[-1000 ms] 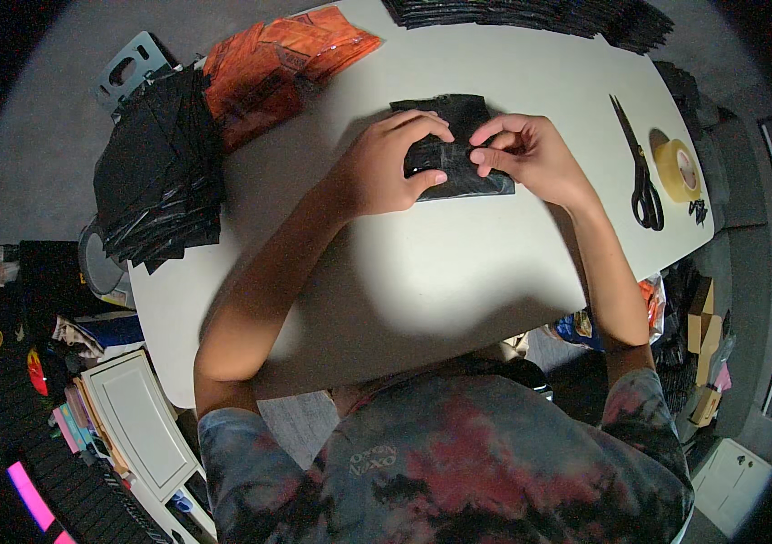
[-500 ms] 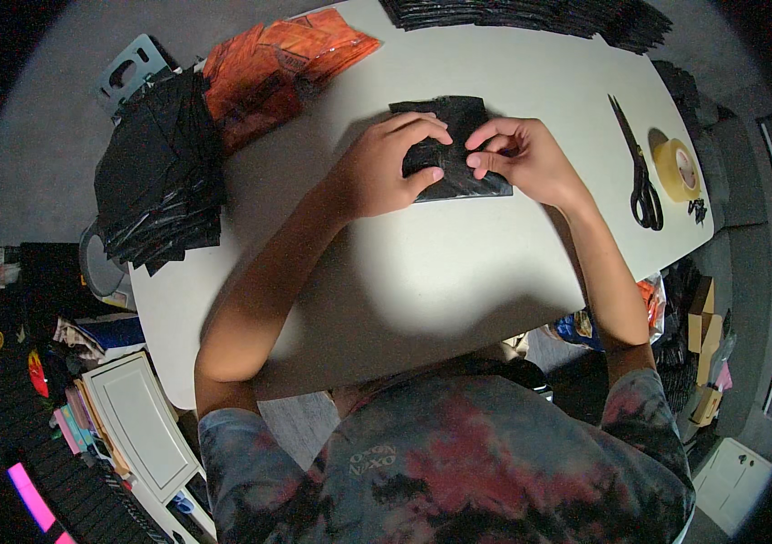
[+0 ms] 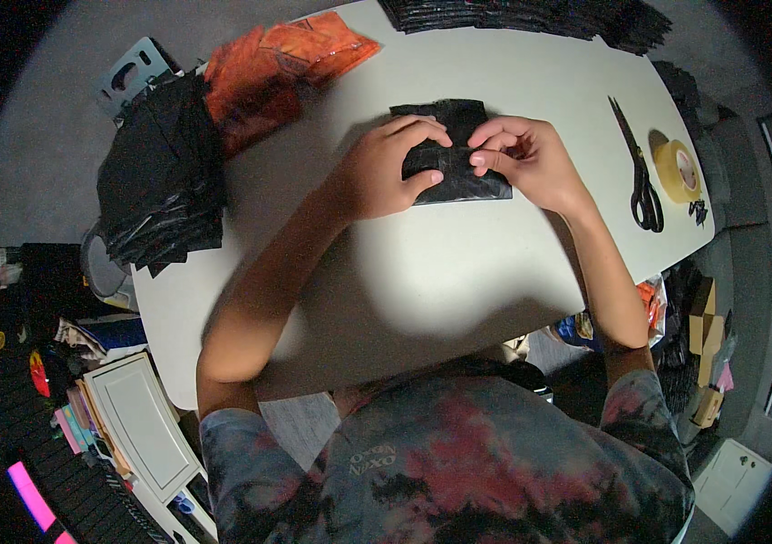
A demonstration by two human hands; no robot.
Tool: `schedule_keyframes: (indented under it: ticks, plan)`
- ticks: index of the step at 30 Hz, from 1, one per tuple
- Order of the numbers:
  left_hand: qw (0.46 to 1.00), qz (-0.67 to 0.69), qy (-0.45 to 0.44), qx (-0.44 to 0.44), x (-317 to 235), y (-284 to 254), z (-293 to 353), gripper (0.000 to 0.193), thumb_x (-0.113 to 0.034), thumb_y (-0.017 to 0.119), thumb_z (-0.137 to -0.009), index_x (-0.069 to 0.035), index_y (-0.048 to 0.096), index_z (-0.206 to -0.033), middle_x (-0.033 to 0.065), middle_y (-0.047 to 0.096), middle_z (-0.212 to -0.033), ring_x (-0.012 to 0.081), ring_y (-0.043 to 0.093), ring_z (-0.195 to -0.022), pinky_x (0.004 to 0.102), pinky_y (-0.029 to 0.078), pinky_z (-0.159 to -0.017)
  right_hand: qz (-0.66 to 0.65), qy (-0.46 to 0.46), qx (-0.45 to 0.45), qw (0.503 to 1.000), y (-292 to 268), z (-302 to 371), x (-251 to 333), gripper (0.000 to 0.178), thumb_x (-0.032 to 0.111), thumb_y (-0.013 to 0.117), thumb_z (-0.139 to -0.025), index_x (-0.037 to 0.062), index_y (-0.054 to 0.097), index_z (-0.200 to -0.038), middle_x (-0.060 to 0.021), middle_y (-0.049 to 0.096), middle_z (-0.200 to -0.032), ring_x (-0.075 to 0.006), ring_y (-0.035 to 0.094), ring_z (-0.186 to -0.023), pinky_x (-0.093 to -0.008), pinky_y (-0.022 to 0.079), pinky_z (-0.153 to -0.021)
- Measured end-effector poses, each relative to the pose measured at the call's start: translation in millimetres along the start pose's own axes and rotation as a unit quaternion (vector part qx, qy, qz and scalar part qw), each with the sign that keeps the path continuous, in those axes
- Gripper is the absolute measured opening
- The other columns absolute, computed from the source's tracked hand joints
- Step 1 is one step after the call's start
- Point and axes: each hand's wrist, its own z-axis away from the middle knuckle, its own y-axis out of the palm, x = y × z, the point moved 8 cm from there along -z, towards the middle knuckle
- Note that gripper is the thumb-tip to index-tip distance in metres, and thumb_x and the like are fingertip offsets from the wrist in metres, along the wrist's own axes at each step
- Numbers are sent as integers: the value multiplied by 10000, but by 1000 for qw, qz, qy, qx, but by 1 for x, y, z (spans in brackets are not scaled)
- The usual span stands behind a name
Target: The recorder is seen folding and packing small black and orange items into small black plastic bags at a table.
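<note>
A folded black plastic bag (image 3: 455, 189) lies flat on the white table in front of me, roughly square and shiny. My left hand (image 3: 395, 168) rests over its left side, thumb and fingers spread apart with the tips on the plastic. At the bag's right side, my right hand (image 3: 524, 163) has its thumb and curled fingers drawn together around a bit of the black plastic near the middle. The exact spot pinched there is too small and dark to make out.
Black plastic bags are piled at the table's left edge (image 3: 155, 172), beside orange bags (image 3: 281, 68). More black bags (image 3: 513, 16) lie along the far edge. Black-handled scissors (image 3: 644, 181) and a yellow tape roll (image 3: 679, 170) lie at the right, with small black scraps (image 3: 698, 212).
My right thumb and fingers have shifted slightly at the bag's middle. The bag's far edge sits a little lower. My left hand has hardly moved.
</note>
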Motion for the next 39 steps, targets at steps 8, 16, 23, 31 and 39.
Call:
schedule_keyframes:
  ticks: [8, 16, 23, 31, 39]
  plan:
    - [999, 32, -15, 9, 3, 0, -1, 363, -63, 851, -753, -45, 650, -1055, 157, 682, -1310, 364, 632, -1277, 444, 491, -1093, -24, -42, -55, 997, -9, 5, 25, 158, 22, 746, -947, -7, 697, -1094, -8, 729, -805, -25, 561, -641, -210, 429, -564]
    - [999, -4, 29, 24, 4, 4, 0, 180, -113, 879, -733, -83, 735, -837, 122, 706, -1302, 355, 597, -1340, 464, 485, -1111, -35, 1, -67, 997, -15, 7, 16, 141, 76, 774, -939, 5, 766, -1062, -17, 757, -812, -24, 613, -684, -197, 449, -564]
    - [999, -23, 32, 27, 5, 4, 3, 153, -126, 856, -760, -88, 752, -865, 132, 701, -1311, 358, 592, -1346, 472, 481, -1107, -37, -14, -15, 999, -6, 5, 13, 85, 100, 762, -956, 31, 772, -1004, -22, 755, -808, -37, 625, -678, -210, 467, -556]
    - [996, 17, 66, 49, -2, -3, 2, 90, -134, 692, -897, -58, 740, -906, 195, 683, -1315, 407, 568, -1338, 485, 421, -1137, -8, 56, 37, 998, 7, 2, -9, 96, 119, 771, -952, 33, 767, -996, -27, 761, -813, -40, 612, -656, -218, 481, -548]
    - [998, 25, 55, 32, 1, -1, 1, 178, -216, 748, -900, -39, 731, -892, 203, 694, -1301, 405, 587, -1318, 485, 439, -1118, 41, 61, -2, 997, -1, 2, -6, 95, 115, 786, -931, 22, 788, -948, -40, 768, -795, -46, 608, -638, -228, 480, -546]
